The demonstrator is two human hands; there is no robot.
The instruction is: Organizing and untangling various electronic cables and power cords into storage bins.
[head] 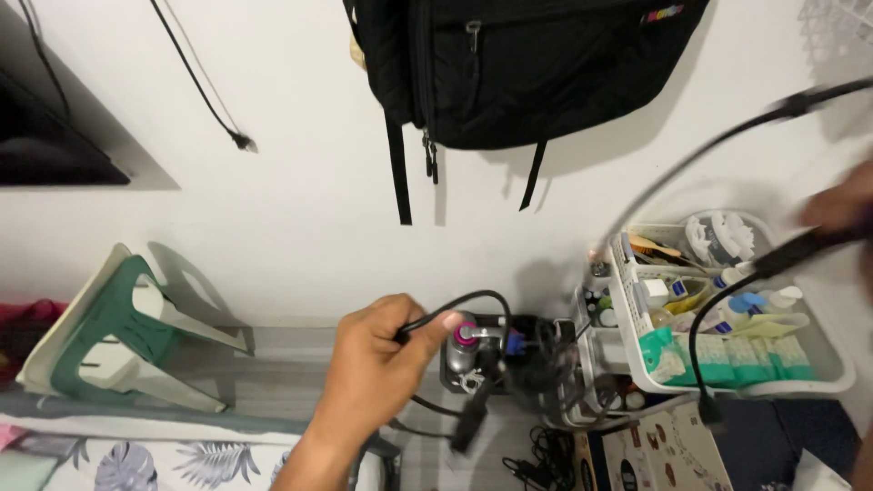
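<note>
While the left hand [373, 364] pinches a black cable [455, 305] between thumb and curled fingers, the cord loops up and over toward a small device with a pink cap [466, 338], lifted clear of the tangle of black wires [527, 359] around it. At the frame's right edge the right hand [841, 207], blurred, seems closed around a thick black cord [800, 245] that hangs down past a white basket [832, 373] of bottles and packets; its grip cannot be told for certain. A black backpack [527, 64] hangs on the wall above, off the crowded floor.
</note>
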